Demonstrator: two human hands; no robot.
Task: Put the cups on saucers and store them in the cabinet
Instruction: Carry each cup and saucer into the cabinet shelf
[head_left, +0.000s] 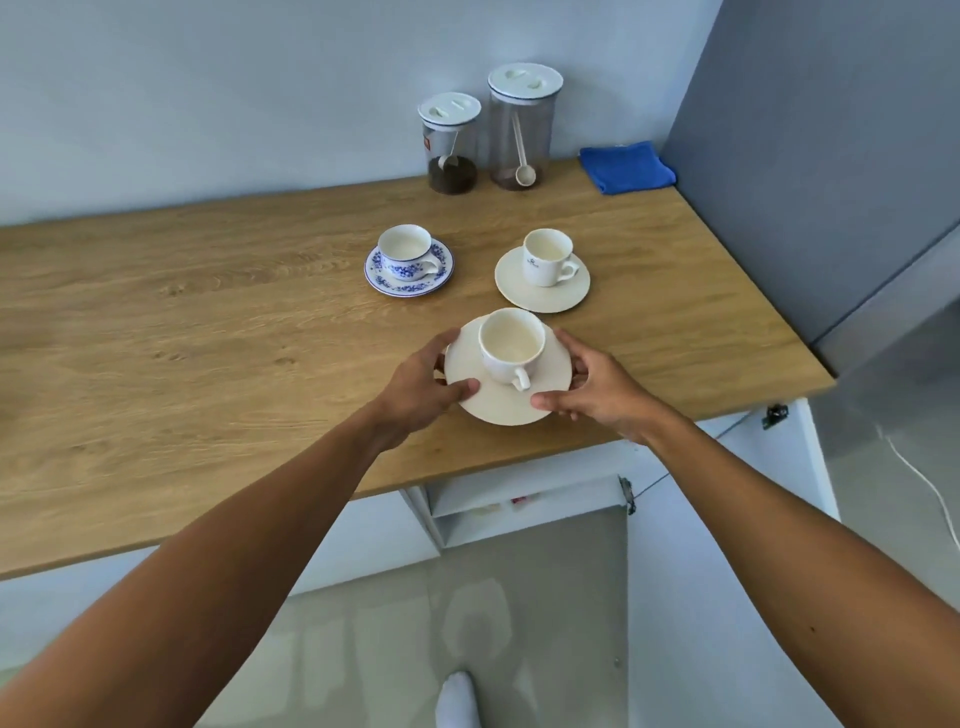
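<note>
Three cups stand on saucers on the wooden counter (208, 322). Nearest me, a plain white cup (511, 345) sits on a cream saucer (498, 402). My left hand (423, 384) grips that saucer's left rim and my right hand (592, 387) grips its right rim, thumbs on top. Farther back left, a blue-flowered cup (405, 252) rests on its matching saucer (379, 283). Back right, a white cup with a small logo (545, 257) stands on another cream saucer (519, 296). Under the counter, the cabinet (519, 512) is open, showing a shelf.
Two clear lidded jars (449, 143) (522, 127) with scoops stand at the back by the wall. A folded blue cloth (626, 166) lies at the back right corner. A grey panel (810, 171) bounds the counter's right side. The open cabinet door (717, 571) hangs at lower right.
</note>
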